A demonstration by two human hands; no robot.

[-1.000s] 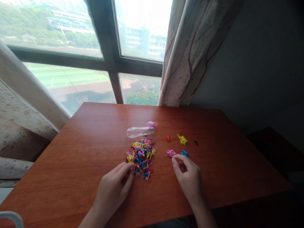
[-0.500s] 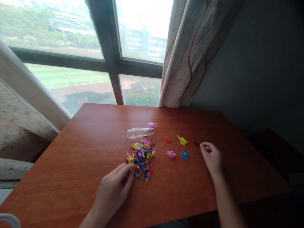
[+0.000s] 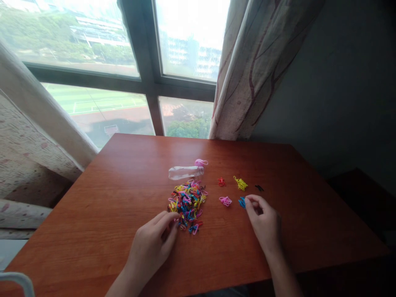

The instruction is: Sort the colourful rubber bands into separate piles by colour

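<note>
A mixed pile of small coloured wire-like loops [image 3: 188, 200] lies mid-table in pink, yellow, blue, red and black. At its near left edge is my left hand [image 3: 156, 237], thumb and forefinger pinched; a hint of pink shows at the tips, too small to name. My right hand [image 3: 264, 220] is closed in a pinch at the right side of a small blue group of loops [image 3: 241, 202], partly covering it. What its fingertips hold, if anything, is hidden. Nearby sit separate pink [image 3: 225, 201], red [image 3: 221, 182], yellow [image 3: 240, 183] and black [image 3: 259, 188] groups.
Behind the pile a clear plastic bottle [image 3: 185, 173] lies on its side, with a pink looped piece [image 3: 201, 162] by its mouth. The brown wooden table [image 3: 123, 177] reaches a window with curtains [image 3: 235, 90]. A pale curved bar [image 3: 18, 278] enters at lower left.
My right hand has moved left and nearer, from beside the black loops to the blue group. My left hand stays at the pile's edge. The view has shifted slightly.
</note>
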